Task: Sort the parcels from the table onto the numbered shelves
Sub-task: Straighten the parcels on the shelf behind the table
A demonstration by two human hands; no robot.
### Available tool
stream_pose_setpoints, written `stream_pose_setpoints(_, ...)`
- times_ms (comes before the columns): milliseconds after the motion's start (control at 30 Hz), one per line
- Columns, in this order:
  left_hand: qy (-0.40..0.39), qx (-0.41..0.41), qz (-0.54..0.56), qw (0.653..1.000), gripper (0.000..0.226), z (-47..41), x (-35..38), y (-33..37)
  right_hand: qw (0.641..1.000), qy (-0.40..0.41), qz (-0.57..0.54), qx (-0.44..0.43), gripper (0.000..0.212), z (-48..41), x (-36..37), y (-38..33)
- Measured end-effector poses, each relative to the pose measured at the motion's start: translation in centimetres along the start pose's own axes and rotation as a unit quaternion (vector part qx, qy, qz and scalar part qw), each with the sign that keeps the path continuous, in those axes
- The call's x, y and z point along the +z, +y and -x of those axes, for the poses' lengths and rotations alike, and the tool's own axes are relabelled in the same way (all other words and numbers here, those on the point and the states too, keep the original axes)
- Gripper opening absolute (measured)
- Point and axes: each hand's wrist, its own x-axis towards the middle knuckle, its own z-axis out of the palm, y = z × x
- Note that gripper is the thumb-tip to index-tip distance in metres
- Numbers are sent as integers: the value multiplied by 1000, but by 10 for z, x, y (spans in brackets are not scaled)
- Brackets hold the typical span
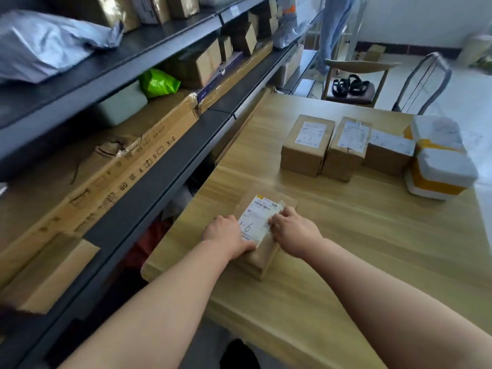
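Observation:
A small brown cardboard parcel [262, 255] lies on the wooden table [346, 249], its white label marked "1-6" facing up. My left hand [226, 237] grips its left side and my right hand [294, 231] grips its right side. Farther back on the table stand three more brown boxes: one [306, 145] with a label marked "1-6", a second [346, 150] beside it, and a lower third [388, 154]. Two white foam boxes with yellow tape [439, 155] are stacked at the table's right edge. The dark metal shelves [149, 187] run along the left.
The shelves hold a long flat carton [106, 166], a green bag [158, 82], a grey poly bag [40, 46] and several brown boxes. Behind the table stand a chair with black sandals [350, 85], a metal trolley frame [426, 81] and a person [332, 30].

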Motion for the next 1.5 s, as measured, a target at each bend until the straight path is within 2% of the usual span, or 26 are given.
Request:
stream_pose_setpoints(267, 20, 25, -25, 999, 72, 66, 29, 11, 999, -9, -1, -49, 35, 57, 15, 16)
stream_pose_setpoints(400, 9, -2, 83, 996, 48, 61, 22, -2, 999, -32, -34, -2, 49, 75, 25, 14)
stream_pose_setpoints(500, -18, 12, 207, 978, 61, 47, 24, -8, 992, -48, -110, 49, 70, 83, 34, 5)
stream_pose_setpoints(567, -35, 25, 245, 969, 67, 40, 28, -7, 979, -48, -178, 81, 77, 84, 39, -3)
stream_pose_setpoints(800, -89, 60, 315, 943, 75, 20, 56, -22, 968, -12, -227, 103, 76, 82, 50, -5)
stream_pose_setpoints(1033, -91, 75, 332, 936, 77, 4, 69, -30, 943, 20, -314, 113, 77, 81, 58, -4)
stream_pose_setpoints(1267, -87, 30, 360, 928, 74, 14, 65, -21, 935, 16, -335, 113, 76, 84, 59, -6)
stream_pose_setpoints(1500, -45, -86, 432, 897, 68, 71, 77, -8, 948, -31, -313, 54, 75, 93, 51, -1)
